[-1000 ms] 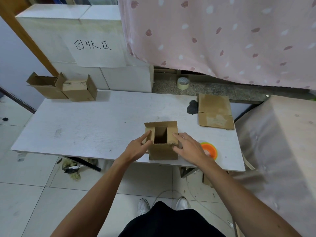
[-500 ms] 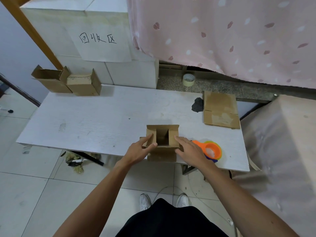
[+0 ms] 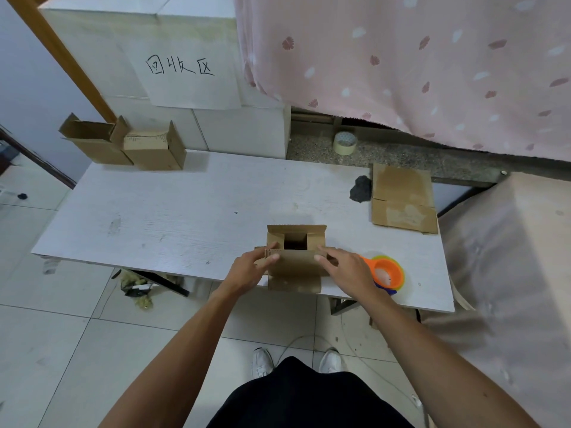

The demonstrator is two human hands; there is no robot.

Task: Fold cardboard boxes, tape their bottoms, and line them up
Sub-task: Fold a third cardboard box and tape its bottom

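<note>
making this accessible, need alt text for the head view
Both hands, left hand and right hand, fold the near flap of a small cardboard box at a white table's front edge. An orange tape dispenser sits right; two folded boxes stand far left.

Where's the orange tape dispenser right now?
The orange tape dispenser lies near the table's front right edge, just right of the right hand that is folding the box.
</note>
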